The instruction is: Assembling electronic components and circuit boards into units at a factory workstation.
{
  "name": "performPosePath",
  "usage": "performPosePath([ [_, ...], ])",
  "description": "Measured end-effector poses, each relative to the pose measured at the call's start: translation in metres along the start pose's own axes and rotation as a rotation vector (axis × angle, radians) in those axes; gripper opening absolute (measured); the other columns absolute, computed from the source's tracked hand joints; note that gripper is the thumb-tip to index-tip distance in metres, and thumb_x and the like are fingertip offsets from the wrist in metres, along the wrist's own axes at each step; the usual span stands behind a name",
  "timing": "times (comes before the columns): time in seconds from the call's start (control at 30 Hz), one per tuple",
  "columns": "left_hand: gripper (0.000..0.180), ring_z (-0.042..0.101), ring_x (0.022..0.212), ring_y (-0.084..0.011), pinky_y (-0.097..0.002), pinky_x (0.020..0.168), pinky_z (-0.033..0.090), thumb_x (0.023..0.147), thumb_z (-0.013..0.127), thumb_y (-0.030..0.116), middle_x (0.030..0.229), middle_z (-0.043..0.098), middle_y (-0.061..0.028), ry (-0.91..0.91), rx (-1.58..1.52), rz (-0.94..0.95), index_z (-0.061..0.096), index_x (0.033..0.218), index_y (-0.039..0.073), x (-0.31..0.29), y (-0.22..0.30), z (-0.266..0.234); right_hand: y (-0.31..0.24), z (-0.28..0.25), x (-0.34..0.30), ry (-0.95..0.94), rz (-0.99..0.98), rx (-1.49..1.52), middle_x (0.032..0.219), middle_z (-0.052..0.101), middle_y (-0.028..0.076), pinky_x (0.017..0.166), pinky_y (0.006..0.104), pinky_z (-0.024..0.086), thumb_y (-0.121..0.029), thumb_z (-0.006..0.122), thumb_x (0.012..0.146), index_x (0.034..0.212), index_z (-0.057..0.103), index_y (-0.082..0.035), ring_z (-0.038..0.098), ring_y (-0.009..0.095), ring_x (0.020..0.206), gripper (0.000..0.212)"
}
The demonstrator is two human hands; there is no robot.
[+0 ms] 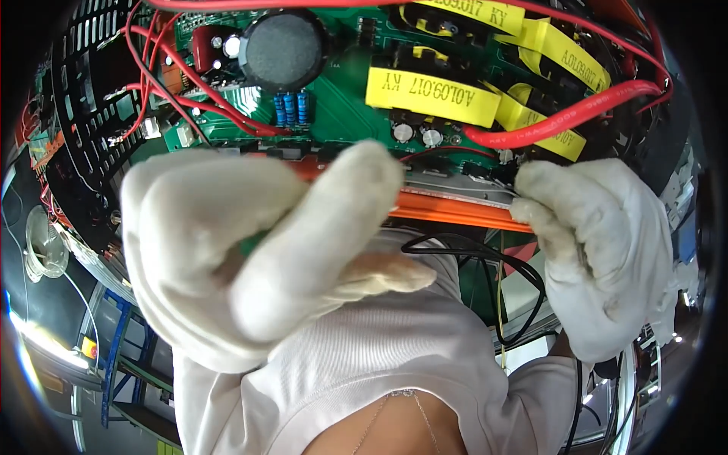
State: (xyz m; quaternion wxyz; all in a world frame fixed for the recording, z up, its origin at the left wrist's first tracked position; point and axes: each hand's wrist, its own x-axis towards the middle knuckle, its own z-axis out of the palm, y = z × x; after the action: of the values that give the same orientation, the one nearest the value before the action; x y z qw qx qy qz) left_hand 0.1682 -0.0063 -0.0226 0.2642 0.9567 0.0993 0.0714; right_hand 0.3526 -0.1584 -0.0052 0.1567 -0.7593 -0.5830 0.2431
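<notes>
A green circuit board [345, 121] lies in front of me, with an orange strip [462, 211] along its near edge. My left hand [250, 243], in a white glove, hovers over the left part of that edge. Its index finger and thumb stand apart with nothing visible between them, while the other fingers are bent. At the right end of the edge, my gloved right hand [595, 250] has its fingertips pressed together beside thin dark wires [485, 180]. Whatever they pinch is hidden. Black cable loops [523, 265] hang near this hand.
On the board sit a round black component [282, 51], blue resistors [292, 110] and parts wrapped in yellow tape [432, 97]. A thick red cable [565, 121] and thinner red wires [212, 106] cross it. Black slotted metal [87, 91] stands at the left, above a blue frame [117, 356].
</notes>
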Motion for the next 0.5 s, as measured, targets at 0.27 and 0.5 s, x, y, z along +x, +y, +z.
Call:
performPosePath([
  [0.27, 0.044, 0.045, 0.064, -0.0162, -0.0281, 0.051, 0.036, 0.05, 0.08, 0.023, 0.076, 0.043, 0.0021, 0.14, 0.224, 0.046, 0.071, 0.093, 0.02, 0.002, 0.005, 0.021, -0.004, -0.006, 0.005, -0.097, -0.059, -0.018, 0.071, 0.059, 0.005, 0.054, 0.0361, 0.041, -0.008, 0.072, 0.068, 0.091, 0.065, -0.01, 0.056, 0.025, 0.06, 0.024],
  [0.5, 0.039, 0.047, 0.064, -0.0168, -0.0285, 0.049, 0.037, 0.047, 0.077, 0.014, 0.075, 0.044, 0.0025, 0.101, 0.304, -0.014, 0.07, 0.085, 0.021, -0.002, -0.002, 0.011, -0.014, -0.003, 0.012, -0.1, -0.064, -0.038, 0.072, 0.059, 0.004, 0.055, 0.0367, 0.041, -0.01, 0.072, 0.067, 0.091, 0.065, -0.013, 0.056, 0.025, 0.061, 0.026],
])
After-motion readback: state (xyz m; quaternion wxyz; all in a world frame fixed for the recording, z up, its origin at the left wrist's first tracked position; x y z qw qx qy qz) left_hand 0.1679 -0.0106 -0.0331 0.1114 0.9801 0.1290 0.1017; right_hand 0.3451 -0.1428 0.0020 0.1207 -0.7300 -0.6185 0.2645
